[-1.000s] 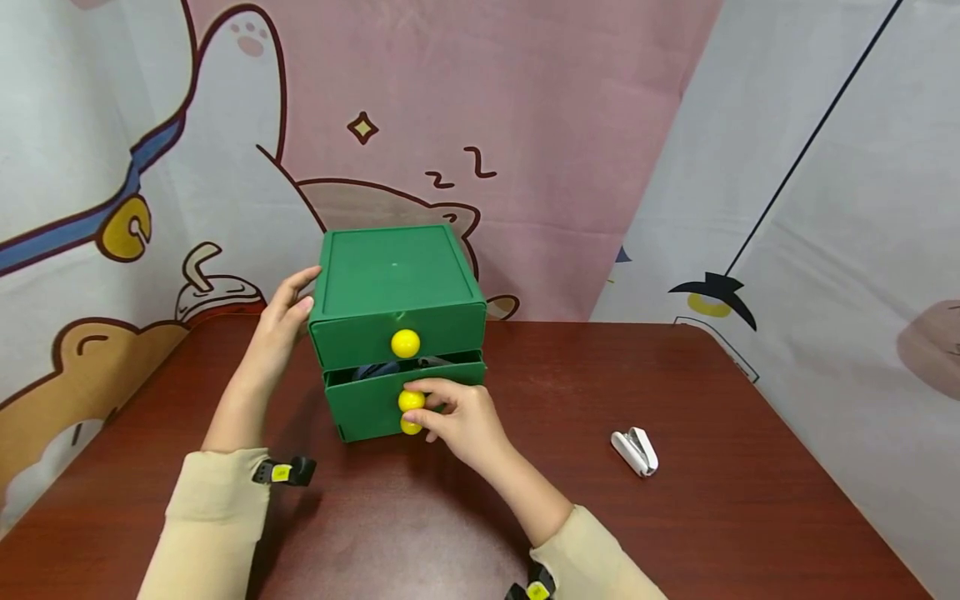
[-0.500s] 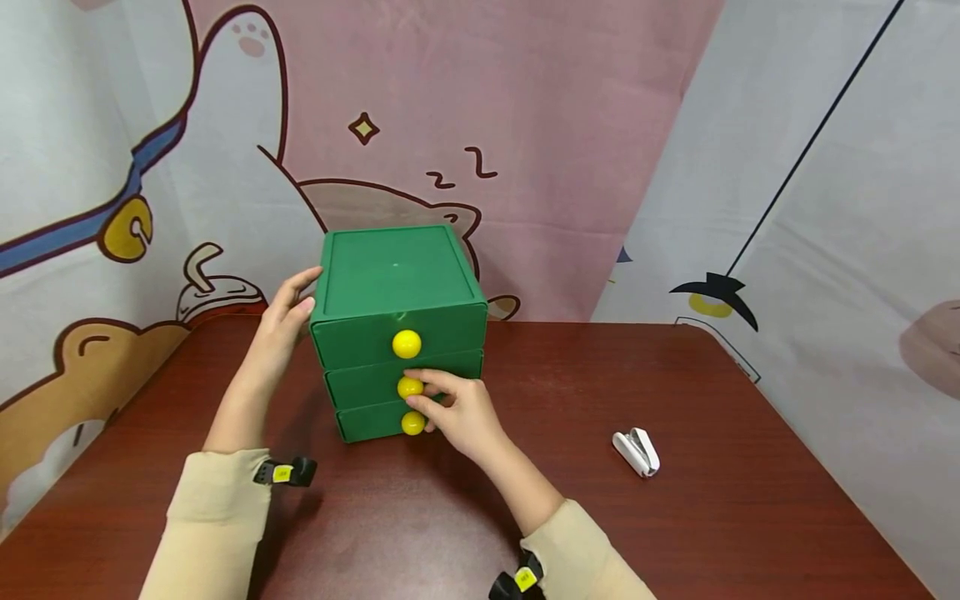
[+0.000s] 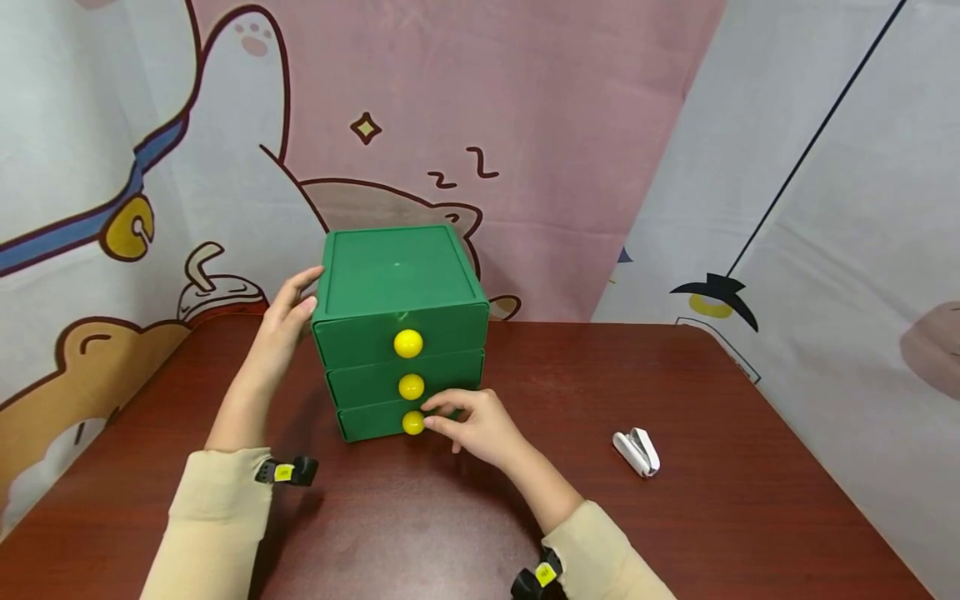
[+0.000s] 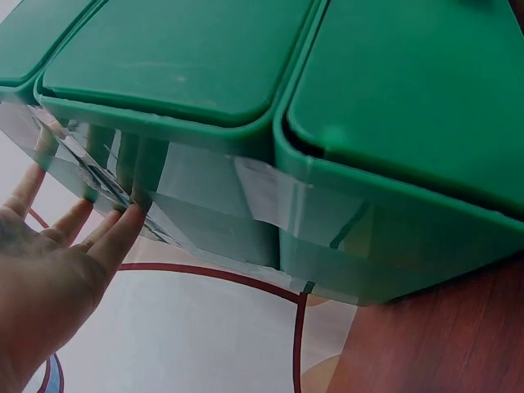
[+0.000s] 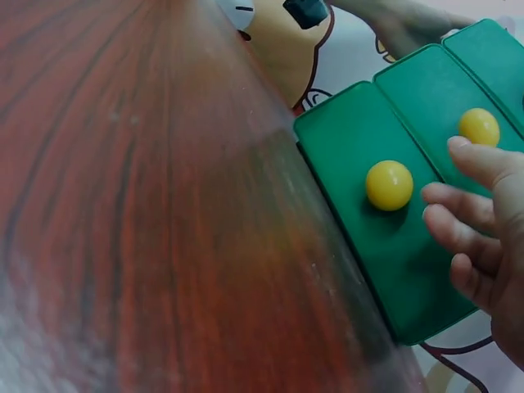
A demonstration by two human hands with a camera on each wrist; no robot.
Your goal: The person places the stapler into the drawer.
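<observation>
A green cabinet (image 3: 397, 271) of three stacked drawers stands on the table, every drawer pushed in. Its front carries a yellow top knob (image 3: 408, 343), middle knob (image 3: 411, 387) and bottom knob (image 3: 413, 422). My left hand (image 3: 283, 325) rests its fingers against the cabinet's left side; in the left wrist view those fingers (image 4: 123, 233) press on clear tape there. My right hand (image 3: 480, 425) is beside the bottom knob, fingers loosely bent and holding nothing. The right wrist view has its fingers (image 5: 454, 233) spread between the middle and bottom knobs; whether one touches a knob, I cannot tell.
A small white stapler-like object (image 3: 636, 452) lies to the right on the dark red wooden table (image 3: 720, 517). Behind the table hangs a cartoon-printed cloth (image 3: 540, 167), close to the cabinet's back.
The middle drawer, partly out a second ago, has been pushed in by its knob. My right hand has since let go of that knob and moved down and right. The left hand has stayed put.
</observation>
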